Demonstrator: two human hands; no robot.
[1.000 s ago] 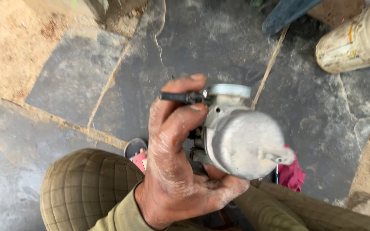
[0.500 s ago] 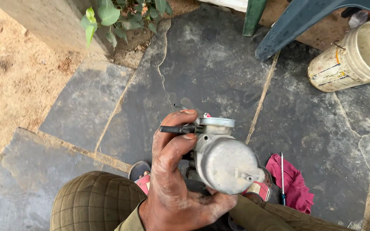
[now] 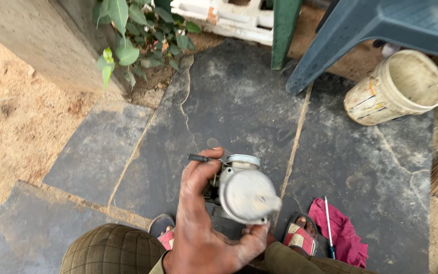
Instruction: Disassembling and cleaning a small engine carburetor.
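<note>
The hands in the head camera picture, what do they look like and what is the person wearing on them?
Only one hand shows clearly: bare, no glove, ring or watch, dusty and smeared with grime. At its wrist is the edge of an olive-green sleeve. Fingertips of another hand peek out, equally bare. Below are checked olive-brown trousers.

One package only: a round plastic bucket at upper right, lying tilted on the stone floor w/ its open mouth toward the camera. Cream-white, dirty inside. On its side is a worn label w/ orange and dark marks. It sits just beside the leg of a grey-blue plastic chair. No signs, no screens.
</note>
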